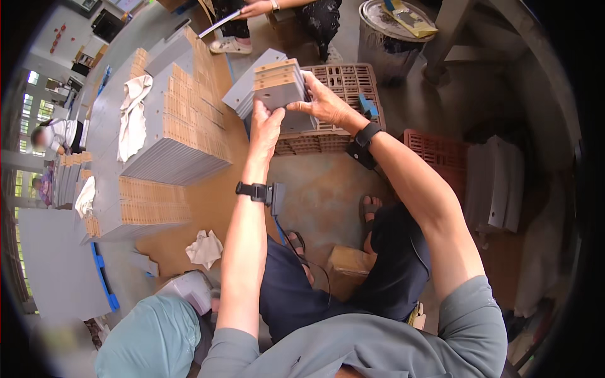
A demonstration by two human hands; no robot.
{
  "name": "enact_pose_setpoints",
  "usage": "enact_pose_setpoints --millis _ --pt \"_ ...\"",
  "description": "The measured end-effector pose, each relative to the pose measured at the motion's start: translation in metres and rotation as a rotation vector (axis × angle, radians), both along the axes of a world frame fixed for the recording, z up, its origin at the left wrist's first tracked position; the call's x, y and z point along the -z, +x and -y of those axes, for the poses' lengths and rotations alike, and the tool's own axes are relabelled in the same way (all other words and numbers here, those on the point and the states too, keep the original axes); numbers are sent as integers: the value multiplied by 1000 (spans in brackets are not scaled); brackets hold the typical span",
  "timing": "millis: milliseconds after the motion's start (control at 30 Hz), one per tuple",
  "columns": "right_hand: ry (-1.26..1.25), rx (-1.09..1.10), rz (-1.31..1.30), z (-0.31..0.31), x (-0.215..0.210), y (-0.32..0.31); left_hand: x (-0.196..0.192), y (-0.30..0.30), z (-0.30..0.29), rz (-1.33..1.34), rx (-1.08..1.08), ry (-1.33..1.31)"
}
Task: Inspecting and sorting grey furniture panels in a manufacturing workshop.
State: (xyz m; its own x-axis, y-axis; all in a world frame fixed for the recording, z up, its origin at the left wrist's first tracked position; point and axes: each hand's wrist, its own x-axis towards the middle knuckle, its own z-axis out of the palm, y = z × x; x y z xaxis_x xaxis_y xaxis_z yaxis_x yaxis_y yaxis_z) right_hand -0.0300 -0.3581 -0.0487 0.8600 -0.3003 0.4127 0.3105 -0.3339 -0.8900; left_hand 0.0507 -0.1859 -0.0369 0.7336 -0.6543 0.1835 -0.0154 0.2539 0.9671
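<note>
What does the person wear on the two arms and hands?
Both hands are bare, without gloves. The left hand has a black wristband with a small grey box and a thin cable. The right hand has a black wristband with a dark box. Short grey-green sleeves cover only the upper arms.

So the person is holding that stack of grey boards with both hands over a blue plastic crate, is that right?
Not quite. The head view shows both hands, left hand and right hand, gripping the stack of grey boards, but the plastic crate beneath is reddish-brown, not blue. Only a small blue piece sits on it.
</note>
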Motion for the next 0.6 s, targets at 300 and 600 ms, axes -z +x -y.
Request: enact_pose_setpoints --millis 300,600 --pt "34 -1 -59 9 -36 13 -13 17 19 178 15 150" --pt "8 62 -152 8 17 17 35 32 32 161 -4 220"
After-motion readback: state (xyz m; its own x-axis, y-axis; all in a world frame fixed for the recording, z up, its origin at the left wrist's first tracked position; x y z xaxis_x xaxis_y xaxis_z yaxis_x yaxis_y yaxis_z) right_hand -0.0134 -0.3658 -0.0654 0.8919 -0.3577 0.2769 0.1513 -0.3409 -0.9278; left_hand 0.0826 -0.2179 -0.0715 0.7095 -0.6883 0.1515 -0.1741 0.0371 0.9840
